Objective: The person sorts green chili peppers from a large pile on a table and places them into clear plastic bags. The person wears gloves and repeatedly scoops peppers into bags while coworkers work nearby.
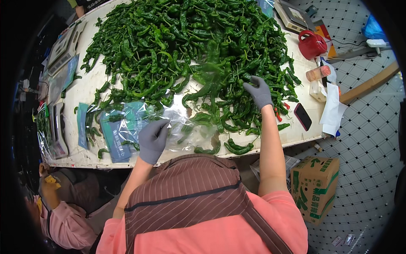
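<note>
My left hand (153, 140), in a grey glove, pinches the edge of a clear plastic bag (180, 135). The bag spreads over the near part of the table and lets some green peppers show through. My right hand (258, 92), gloved alike, is over the near right side of a large heap of long wrinkled green peppers (177, 41). Its thumb and fingers are apart; whether they touch a pepper is hard to tell. Several printed blue-green plastic bags (119, 133) lie left of my left hand, with loose peppers on and around them.
On the table's right side are a smartphone (303, 116), a red jug (312, 45) and a scale (293, 16). Another scale (65, 49) stands at the left. Below, a cardboard box (314, 190) sits on the floor. A co-worker's pink sleeve (68, 222) shows at lower left.
</note>
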{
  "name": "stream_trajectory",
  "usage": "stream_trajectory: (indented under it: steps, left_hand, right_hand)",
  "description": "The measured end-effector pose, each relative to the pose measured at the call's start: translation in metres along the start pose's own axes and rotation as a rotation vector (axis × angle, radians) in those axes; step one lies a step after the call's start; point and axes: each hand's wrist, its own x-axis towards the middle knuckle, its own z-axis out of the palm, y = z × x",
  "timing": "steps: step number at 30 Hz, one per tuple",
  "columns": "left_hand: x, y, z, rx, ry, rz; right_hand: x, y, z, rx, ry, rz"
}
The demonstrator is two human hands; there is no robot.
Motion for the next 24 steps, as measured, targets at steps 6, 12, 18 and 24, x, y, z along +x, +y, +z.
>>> stream_trajectory:
  steps: [6, 12, 18, 24]
  left_hand:
    - [0.003, 0.007, 0.003, -0.006, -0.022, 0.031]
    - [0.003, 0.009, 0.004, -0.006, -0.059, 0.030]
    - [0.001, 0.013, 0.004, 0.023, -0.093, 0.093]
    - [-0.003, 0.010, 0.008, -0.006, -0.082, 0.072]
  right_hand:
    - [-0.022, -0.038, 0.017, 0.061, 0.158, -0.358]
    - [-0.033, -0.072, 0.085, -0.639, -0.275, -0.894]
    - [0.001, -0.057, 0.116, -0.975, -0.364, -1.204]
    - [-0.025, -0.077, 0.137, -0.975, -0.634, -0.932]
